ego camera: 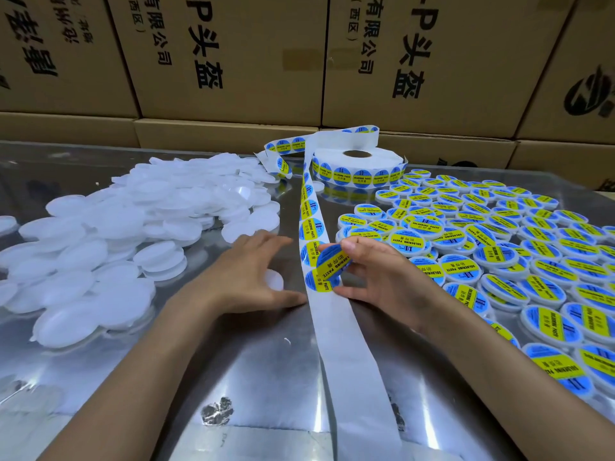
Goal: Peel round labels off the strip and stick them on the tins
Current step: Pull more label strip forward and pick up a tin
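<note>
Head view: the right hand pinches a round blue-and-yellow paper label between thumb and fingertips, its upper part lifted clear of the long white backing strip, its lower edge seemingly still on it. The left hand rests with fingers spread and nearly straight over a single plain white plastic tin just left of the strip, thumb tip at the strip's edge; it grips nothing.

The strip runs from the white label roll at the far side down the reflective metal table to the near edge. Its long axis lies far-to-near, leaning slightly right. Below the hands it is bare; above them labels remain in single file.

Handling, as judged: the label is thin, light, limp and tacky on one face, liable to curl or fold on itself. It is best held at the rim only, adhesive kept off the fingers. The tin appears light and likely to slide on the slick table, so it wants steadying when pressed.

A heap of unlabelled white tins lies left; labelled tins spread right. Brown cardboard cartons stand behind.
</note>
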